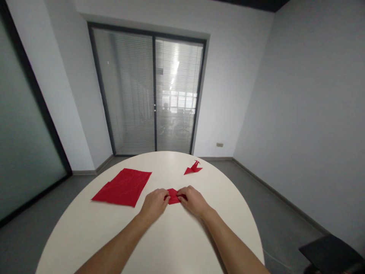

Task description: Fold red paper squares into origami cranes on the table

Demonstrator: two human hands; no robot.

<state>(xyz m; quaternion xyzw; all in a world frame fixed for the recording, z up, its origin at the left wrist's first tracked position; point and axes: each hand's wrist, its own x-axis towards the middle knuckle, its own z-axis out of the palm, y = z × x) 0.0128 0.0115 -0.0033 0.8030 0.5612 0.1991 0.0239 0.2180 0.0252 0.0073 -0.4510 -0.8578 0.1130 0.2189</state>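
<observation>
A small piece of folded red paper lies in front of me, between my two hands. My left hand has its fingers curled and pressed on the paper's left side. On the right side, my right hand pinches the paper, thumb and fingers close together. Both hands partly cover the paper's edges, so its full outline is hidden. Beyond my right hand stands a folded red paper crane, apart from both hands.
A stack of red paper sheets lies on the left of the round white table, its edges uneven. The table's curved rim runs around both sides. A black chair shows at the lower right, and a glazed partition with blinds stands behind.
</observation>
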